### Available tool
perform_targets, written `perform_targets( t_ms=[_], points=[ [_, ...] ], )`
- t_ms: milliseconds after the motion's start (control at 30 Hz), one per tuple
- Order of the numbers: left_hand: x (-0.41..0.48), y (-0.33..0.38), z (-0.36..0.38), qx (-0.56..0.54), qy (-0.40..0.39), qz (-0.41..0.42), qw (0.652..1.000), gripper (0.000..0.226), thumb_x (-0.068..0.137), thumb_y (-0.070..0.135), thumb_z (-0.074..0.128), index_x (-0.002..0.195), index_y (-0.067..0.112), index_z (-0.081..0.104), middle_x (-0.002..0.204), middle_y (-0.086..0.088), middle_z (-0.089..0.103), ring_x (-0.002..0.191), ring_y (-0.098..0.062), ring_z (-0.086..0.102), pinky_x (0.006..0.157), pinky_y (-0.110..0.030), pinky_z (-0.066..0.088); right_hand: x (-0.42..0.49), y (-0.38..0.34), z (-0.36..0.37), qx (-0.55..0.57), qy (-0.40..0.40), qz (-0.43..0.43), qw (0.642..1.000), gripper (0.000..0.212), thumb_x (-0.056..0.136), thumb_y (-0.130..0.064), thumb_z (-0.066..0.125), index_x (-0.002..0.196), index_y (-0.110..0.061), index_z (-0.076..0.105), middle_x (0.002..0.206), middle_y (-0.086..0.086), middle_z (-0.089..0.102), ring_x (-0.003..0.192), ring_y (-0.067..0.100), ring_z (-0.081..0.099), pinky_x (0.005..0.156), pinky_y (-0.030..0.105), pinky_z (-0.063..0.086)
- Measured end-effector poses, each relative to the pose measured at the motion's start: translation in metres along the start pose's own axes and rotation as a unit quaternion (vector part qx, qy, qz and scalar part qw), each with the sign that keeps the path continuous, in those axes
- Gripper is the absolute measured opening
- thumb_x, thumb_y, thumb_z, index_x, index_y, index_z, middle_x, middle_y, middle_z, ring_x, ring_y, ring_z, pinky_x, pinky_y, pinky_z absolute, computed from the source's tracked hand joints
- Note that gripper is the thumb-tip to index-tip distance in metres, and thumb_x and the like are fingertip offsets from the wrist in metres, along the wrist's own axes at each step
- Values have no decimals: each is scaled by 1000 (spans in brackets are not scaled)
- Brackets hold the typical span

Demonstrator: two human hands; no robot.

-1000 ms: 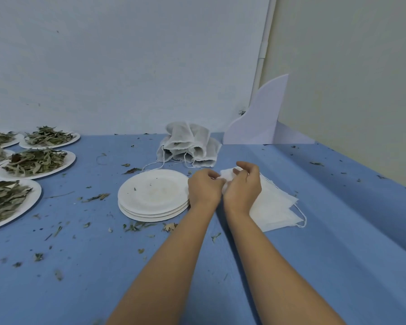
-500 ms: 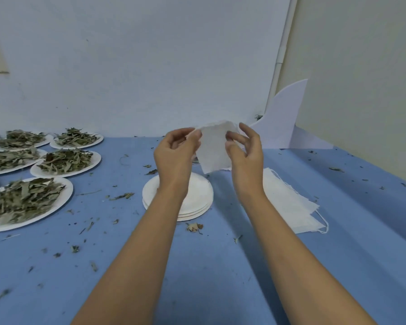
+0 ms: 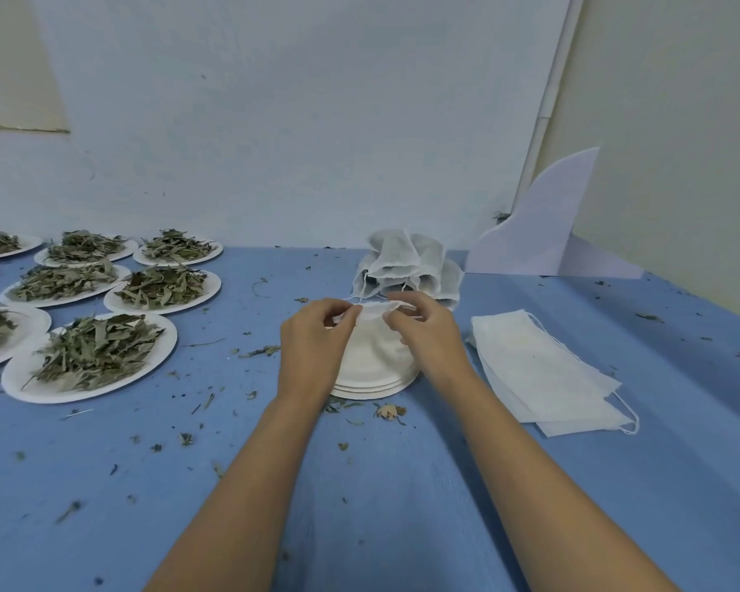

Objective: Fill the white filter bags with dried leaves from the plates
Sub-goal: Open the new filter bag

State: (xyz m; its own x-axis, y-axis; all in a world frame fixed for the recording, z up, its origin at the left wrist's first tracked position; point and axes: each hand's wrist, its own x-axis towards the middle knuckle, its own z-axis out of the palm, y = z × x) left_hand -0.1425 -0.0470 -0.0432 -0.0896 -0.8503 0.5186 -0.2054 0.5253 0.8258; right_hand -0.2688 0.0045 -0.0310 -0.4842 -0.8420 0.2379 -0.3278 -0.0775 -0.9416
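A white filter bag (image 3: 370, 331) hangs between my hands over a stack of empty white plates (image 3: 372, 382). My left hand (image 3: 317, 339) pinches its top edge on the left, and my right hand (image 3: 428, 331) pinches the same edge on the right. The bag's mouth is pulled slightly apart. A flat pile of empty filter bags (image 3: 543, 373) lies to the right. Several plates of dried leaves (image 3: 90, 356) cover the table's left side.
A heap of filled bags (image 3: 406, 267) rests against the wall behind my hands. A white curved board (image 3: 539, 224) stands in the back right corner. Leaf crumbs are scattered over the blue table (image 3: 359, 484).
Both hands have lowered the bag from chest height down to just above the empty plate stack. A second ago they were lifting it off the flat pile.
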Motion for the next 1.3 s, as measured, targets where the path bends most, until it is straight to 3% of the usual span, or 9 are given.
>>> perform_targets(
  t_ms=[133,267,400,467,600,800,1000,1167,1300],
  points=[
    [-2,-3,2,53,-36,35,997,7,86,24,68,85,17,71,75,19,63,74,8,57,69,-2,39,2,4,4,-29,23,-11,999,14,83,-24,69,96,-26,67,97,-15,65,90,-1,58,74,12,45],
    [-1,-9,4,139,-83,54,985,20,88,16,63,108,12,65,101,5,63,91,-7,55,77,-14,38,3,7,5,-77,53,-36,995,17,81,-12,68,96,-19,68,95,-11,64,89,4,56,68,1,39],
    [-4,-5,6,193,-60,41,978,30,88,6,56,117,8,57,117,-4,52,89,-22,57,76,-30,44,0,10,8,-81,125,-44,988,15,85,-11,60,96,-17,68,84,-9,63,81,7,56,63,6,39],
    [-4,-3,4,184,-14,17,983,26,88,12,58,114,10,58,116,-4,49,81,-24,58,74,-34,47,-1,13,7,-102,156,-51,981,17,88,-14,58,103,-17,67,84,-6,62,80,11,58,65,17,40],
    [-5,0,5,155,14,-2,988,18,88,12,59,106,14,61,107,0,52,77,-14,51,70,-24,38,-3,16,8,-123,160,-60,978,16,91,-17,57,99,-10,69,89,1,68,83,13,60,73,26,45],
    [-9,0,11,163,12,-13,987,13,90,24,61,93,13,67,91,4,61,80,-9,51,68,-21,35,-1,7,15,-67,160,-77,982,12,86,-13,65,96,-11,71,88,-3,68,81,9,60,71,14,43],
    [4,4,1,-60,-6,-180,982,4,83,21,71,82,18,71,65,13,65,62,1,57,54,-6,38,4,15,7,-27,182,-34,982,13,81,-8,68,90,-17,68,93,-3,65,76,4,55,63,2,39],
    [12,15,-10,-334,-141,-291,885,2,84,7,66,85,9,67,72,2,71,46,-3,53,35,-12,31,4,15,8,17,165,-53,985,12,80,-14,73,76,-24,69,72,-18,64,65,-8,58,61,3,42],
    [14,15,-15,-426,-176,-344,818,28,90,11,56,62,14,58,54,4,52,35,-5,35,32,-14,21,6,5,9,152,101,40,982,10,82,-12,70,80,-22,70,65,-11,64,54,-3,56,52,13,47]
  ],
)
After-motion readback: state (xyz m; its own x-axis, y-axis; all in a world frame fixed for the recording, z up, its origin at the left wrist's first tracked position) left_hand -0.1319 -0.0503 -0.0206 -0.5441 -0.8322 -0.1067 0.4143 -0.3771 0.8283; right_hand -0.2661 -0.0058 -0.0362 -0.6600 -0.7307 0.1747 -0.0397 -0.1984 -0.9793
